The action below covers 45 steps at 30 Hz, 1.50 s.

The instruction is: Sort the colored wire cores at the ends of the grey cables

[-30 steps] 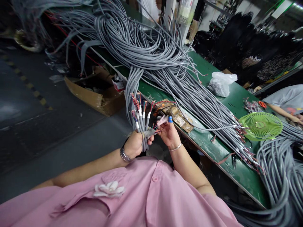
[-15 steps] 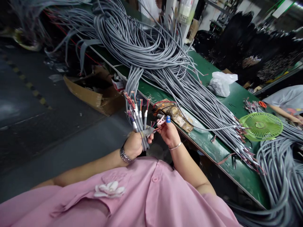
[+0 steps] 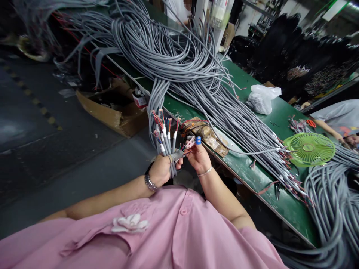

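My left hand (image 3: 161, 170) is wrapped round a bunch of grey cables (image 3: 167, 144) whose stripped ends fan upward, showing red, blue and green wires. One cable end (image 3: 177, 154) lies crosswise over the bunch, pointing right, its thin wires spread toward the other hand. My right hand (image 3: 198, 160), with a blue cover on the thumb, has its fingers pinched at those thin wires. A small pink clip-like piece (image 3: 190, 142) shows at its fingertips; how it is held is hard to make out.
Long grey cables (image 3: 221, 104) cover much of the green table (image 3: 297, 220). On it are a green fan (image 3: 308, 149), a white plastic bag (image 3: 263, 99) and a taped cardboard piece (image 3: 210, 136). A cardboard box (image 3: 109, 117) stands below left. Another person's arm (image 3: 328, 129) reaches in at right.
My left hand and the bunch have shifted slightly right. My right hand has moved a little left, and the pink piece has tilted. The other person's hand has come into view at right.
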Available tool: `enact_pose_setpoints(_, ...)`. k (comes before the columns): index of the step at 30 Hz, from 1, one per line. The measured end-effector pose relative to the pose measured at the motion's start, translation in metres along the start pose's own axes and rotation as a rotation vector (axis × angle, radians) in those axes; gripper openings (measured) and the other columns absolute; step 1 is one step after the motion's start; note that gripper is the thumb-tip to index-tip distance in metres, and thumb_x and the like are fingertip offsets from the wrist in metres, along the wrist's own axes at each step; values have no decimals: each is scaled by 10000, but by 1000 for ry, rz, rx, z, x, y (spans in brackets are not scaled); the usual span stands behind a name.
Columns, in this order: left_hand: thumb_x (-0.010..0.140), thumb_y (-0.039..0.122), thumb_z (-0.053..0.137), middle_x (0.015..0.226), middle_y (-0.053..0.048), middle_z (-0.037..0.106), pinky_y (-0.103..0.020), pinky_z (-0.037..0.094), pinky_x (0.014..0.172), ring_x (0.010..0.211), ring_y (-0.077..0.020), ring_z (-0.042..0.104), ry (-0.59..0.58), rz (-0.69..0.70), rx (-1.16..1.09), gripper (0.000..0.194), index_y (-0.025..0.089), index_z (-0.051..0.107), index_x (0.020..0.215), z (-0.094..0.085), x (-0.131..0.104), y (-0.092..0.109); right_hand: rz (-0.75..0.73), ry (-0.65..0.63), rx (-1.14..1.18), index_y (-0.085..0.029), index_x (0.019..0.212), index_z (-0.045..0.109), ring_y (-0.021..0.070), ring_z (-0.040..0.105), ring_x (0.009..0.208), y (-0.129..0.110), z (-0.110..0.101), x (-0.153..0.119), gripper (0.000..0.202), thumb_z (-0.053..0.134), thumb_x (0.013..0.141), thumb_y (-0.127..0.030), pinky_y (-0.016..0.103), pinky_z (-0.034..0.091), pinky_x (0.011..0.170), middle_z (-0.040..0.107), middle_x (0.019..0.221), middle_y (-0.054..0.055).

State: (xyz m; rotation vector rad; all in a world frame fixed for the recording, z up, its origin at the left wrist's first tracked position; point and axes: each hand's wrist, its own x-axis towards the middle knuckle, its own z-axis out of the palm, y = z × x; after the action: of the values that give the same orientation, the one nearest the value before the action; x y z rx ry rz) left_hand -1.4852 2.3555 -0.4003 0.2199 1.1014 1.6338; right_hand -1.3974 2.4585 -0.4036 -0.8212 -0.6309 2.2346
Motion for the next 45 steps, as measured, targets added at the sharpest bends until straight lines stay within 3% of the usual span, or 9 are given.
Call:
enact_pose_setpoints(7, 642, 291, 743, 554, -13, 613, -189, 391, 407, 440, -91, 519, -7, 3, 42, 210, 123, 638, 712, -8, -6, -1, 153, -116, -190, -182, 868, 629, 111, 598, 659, -7, -16, -8, 556, 526, 769, -719, 230, 503, 595, 670, 826, 29)
enact_pose_setpoints(11, 667, 297, 749, 561, -14, 614, -196, 406, 415, 444, -93, 519, -60, 23, 127, 210, 123, 638, 702, -14, -13, -4, 249, -200, -475, -145, 857, 643, 100, 575, 601, -20, -27, -18, 532, 660, 704, -654, 231, 514, 568, 658, 751, 30)
enact_pose_setpoints(16, 707, 311, 733, 567, -25, 618, -199, 416, 433, 450, -95, 531, -133, 19, 266, 222, 120, 631, 658, -21, -17, -11, 207, -279, -779, -142, 731, 619, 73, 520, 513, -31, -29, -25, 417, 741, 678, -537, 206, 476, 521, 602, 618, -16)
enact_pose_setpoints(22, 687, 316, 749, 569, -31, 626, -218, 447, 443, 448, -112, 542, -162, -9, 347, 223, 129, 629, 678, -21, -17, -14, 95, -383, -795, -140, 743, 644, 75, 518, 565, -28, -19, -26, 332, 790, 653, -424, 208, 441, 588, 610, 651, -26)
enact_pose_setpoints(27, 672, 310, 760, 575, -66, 647, -241, 469, 447, 446, -139, 571, -286, -87, 439, 225, 112, 652, 682, -21, -17, -6, 67, -474, -799, -150, 762, 642, 105, 539, 620, -20, -10, -32, 334, 777, 666, -439, 248, 463, 651, 622, 693, -16)
enact_pose_setpoints(30, 670, 290, 757, 563, -59, 639, -242, 478, 450, 449, -137, 570, -299, -98, 406, 204, 113, 656, 672, -21, -15, -4, 7, -434, -830, -158, 779, 650, 111, 543, 630, -19, -9, -35, 341, 753, 690, -471, 249, 467, 648, 621, 696, -10)
enact_pose_setpoints(36, 643, 281, 779, 575, -33, 635, -225, 485, 463, 477, -124, 571, -124, -42, 225, 217, 118, 652, 708, -19, -11, -9, -66, -137, -665, -180, 911, 657, 104, 567, 649, -14, -24, -45, 437, 630, 763, -590, 251, 496, 637, 645, 797, 25)
enact_pose_setpoints(41, 635, 289, 782, 591, -36, 647, -226, 498, 475, 500, -128, 588, -67, -16, 185, 227, 114, 650, 694, -19, -12, -13, -201, -43, -666, -188, 843, 637, 102, 536, 641, 10, -21, -58, 280, 748, 706, -405, 219, 450, 576, 621, 759, -1)
enact_pose_setpoints(45, 630, 292, 775, 566, -47, 642, -228, 492, 466, 476, -132, 583, -102, -46, 236, 223, 111, 648, 660, -19, -15, -10, -245, -34, -660, -183, 757, 611, 99, 514, 584, 17, -9, -58, 242, 744, 698, -377, 228, 423, 555, 595, 659, -20)
